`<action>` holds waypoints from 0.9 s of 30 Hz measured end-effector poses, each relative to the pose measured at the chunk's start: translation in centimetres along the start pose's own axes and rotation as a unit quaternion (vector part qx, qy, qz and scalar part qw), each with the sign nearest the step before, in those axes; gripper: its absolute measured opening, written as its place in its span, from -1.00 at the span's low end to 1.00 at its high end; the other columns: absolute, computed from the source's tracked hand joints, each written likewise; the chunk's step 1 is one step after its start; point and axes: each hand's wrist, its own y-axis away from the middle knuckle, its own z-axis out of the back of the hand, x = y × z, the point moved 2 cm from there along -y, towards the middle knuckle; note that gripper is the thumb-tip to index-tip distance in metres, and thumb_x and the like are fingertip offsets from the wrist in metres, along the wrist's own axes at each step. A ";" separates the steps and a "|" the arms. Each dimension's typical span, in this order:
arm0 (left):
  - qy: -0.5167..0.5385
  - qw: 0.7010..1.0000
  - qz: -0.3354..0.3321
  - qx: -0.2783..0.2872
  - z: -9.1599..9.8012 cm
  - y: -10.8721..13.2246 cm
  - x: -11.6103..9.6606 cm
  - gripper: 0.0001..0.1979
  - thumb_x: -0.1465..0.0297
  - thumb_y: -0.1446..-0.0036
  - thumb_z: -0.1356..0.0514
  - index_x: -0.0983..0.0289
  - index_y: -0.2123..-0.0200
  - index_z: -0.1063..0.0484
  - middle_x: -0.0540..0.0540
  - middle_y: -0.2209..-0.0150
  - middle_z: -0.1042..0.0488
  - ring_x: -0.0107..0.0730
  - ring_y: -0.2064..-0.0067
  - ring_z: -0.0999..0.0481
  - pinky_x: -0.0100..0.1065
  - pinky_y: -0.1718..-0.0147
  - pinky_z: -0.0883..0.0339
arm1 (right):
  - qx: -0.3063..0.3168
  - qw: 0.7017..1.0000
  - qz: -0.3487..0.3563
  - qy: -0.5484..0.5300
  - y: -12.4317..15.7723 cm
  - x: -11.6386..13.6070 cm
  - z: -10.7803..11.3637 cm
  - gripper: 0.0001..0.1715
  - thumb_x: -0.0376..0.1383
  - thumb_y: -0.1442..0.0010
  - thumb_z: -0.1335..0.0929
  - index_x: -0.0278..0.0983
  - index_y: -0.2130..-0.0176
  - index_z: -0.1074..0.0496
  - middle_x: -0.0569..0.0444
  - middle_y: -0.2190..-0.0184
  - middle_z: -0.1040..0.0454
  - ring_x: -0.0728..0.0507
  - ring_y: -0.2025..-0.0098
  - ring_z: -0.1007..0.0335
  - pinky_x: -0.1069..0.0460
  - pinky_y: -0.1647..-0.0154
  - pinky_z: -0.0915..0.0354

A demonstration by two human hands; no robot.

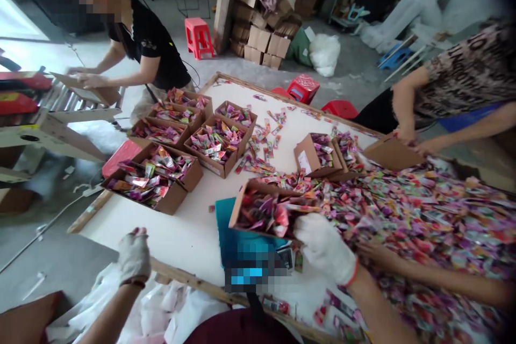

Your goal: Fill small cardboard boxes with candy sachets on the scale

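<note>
An open cardboard box full of small colourful packets sits over a teal scale-like device, near the table's front edge. My right hand, in a white knitted glove, is closed at the box's right front corner; the glove hides part of its fingers. Away to the left, my left hand is over the table's front edge, gloved with bare fingertips. Its fingers are loosely bent, and nothing shows in them.
Several filled boxes stand on the white table at left. A large packet heap covers the right side. One co-worker handles cardboard by a roller conveyor; another holds a box at right. A bare forearm reaches across the heap.
</note>
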 end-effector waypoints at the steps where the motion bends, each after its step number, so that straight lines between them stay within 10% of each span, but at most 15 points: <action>1: 0.012 1.000 -0.006 0.023 -0.6 2.2 -0.3 -0.50 0.08 -0.12 -0.04 0.36 0.09 -0.41 0.34 0.02 -0.44 0.14 -0.14 -0.40 0.15 -0.21 -0.22 | 0.016 1.000 0.013 -0.007 -0.2 1.2 -1.0 -0.79 -0.43 -0.16 -0.31 -0.19 0.36 -0.52 0.03 0.33 -0.57 -0.18 0.22 -0.47 -0.12 0.08 -0.38; 5: 0.124 0.984 -0.030 0.124 -2.6 9.4 -3.4 -0.46 0.04 -0.13 -0.11 0.30 -0.01 -0.47 0.35 -0.29 -0.28 0.08 -0.36 -0.20 0.04 -0.29 -0.16 | 0.052 0.998 0.039 0.003 -0.3 3.4 -2.5 -0.83 -0.40 -0.19 -0.32 -0.20 0.35 -0.51 0.01 0.35 -0.56 -0.21 0.27 -0.47 -0.16 0.14 -0.41; 9: 0.214 0.960 -0.052 0.173 -2.6 13.5 -6.6 -0.44 -0.02 -0.13 -0.20 0.24 -0.04 -0.51 0.26 -0.36 -0.24 0.04 -0.28 -0.33 -0.09 -0.14 -0.36 | -0.040 0.994 0.008 -0.105 1.4 2.9 1.8 -0.80 -0.30 -0.20 -0.42 -0.25 0.12 -0.48 -0.06 0.10 -0.55 -0.24 0.04 -0.48 -0.15 -0.03 -0.43; 14: 0.288 0.939 -0.069 0.176 -1.9 15.1 -6.5 -0.45 -0.03 -0.16 -0.23 0.22 -0.07 -0.53 0.24 -0.28 -0.36 -0.04 -0.22 -0.40 -0.15 -0.08 -0.39 | -0.087 0.985 -0.050 -0.140 1.5 2.4 5.7 -0.51 -0.41 -0.25 -0.35 -0.19 -0.16 -0.36 -0.05 -0.05 -0.41 -0.20 -0.13 -0.41 -0.12 -0.21 -0.37; 27: 0.266 0.952 -0.030 0.146 1.8 16.9 -3.5 -0.37 -0.04 -0.13 -0.22 0.31 -0.09 -0.49 0.32 -0.26 -0.40 0.02 -0.28 -0.36 -0.13 -0.17 -0.36 | 0.098 0.991 -0.008 -0.088 -4.7 5.5 3.2 -0.38 -0.49 -0.24 -0.26 -0.20 -0.24 -0.40 -0.08 -0.26 -0.29 -0.06 0.07 -0.49 0.08 0.02 -0.41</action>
